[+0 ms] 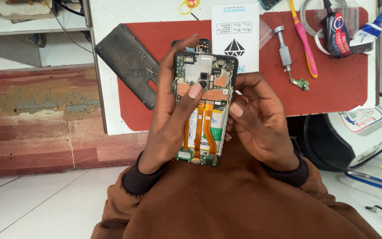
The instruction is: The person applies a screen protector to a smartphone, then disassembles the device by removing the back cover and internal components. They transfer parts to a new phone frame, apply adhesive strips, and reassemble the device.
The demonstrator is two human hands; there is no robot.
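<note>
Head view: opened phone, back cover removed, held upright above lap, in front of red mat on white table. Circuit board, battery, orange flex cables exposed. Left hand wrapped around phone's left edge, thumb pressed on board near camera module. Right hand curled against phone's right edge, thumb laid on frame. Dark back cover lying on mat's left edge. Screwdriver, pink toothbrush, glue tube, small loose board resting at right.
</note>
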